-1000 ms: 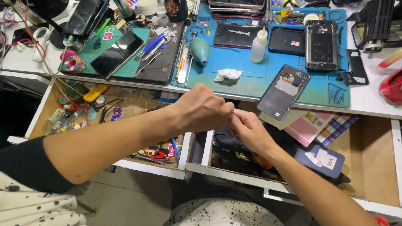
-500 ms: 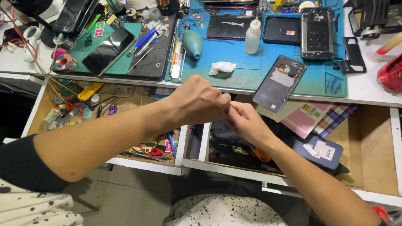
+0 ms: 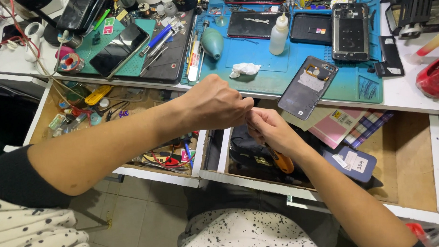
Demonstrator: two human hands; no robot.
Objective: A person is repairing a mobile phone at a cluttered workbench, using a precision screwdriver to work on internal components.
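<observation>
I see the open drawer at mid-frame, below my left hand and right hand, fingertips pinched together on something too small to identify. If either pinch slips, I judge it drops into that clutter.

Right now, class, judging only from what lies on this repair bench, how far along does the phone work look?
Done: a phone back cover is off and lies at the edge of the blue mat, with an opened phone body further back. In hand: the left hand and right hand meet, pinching something too small to make out, above an open drawer. Left: cover and body are still apart.
</observation>
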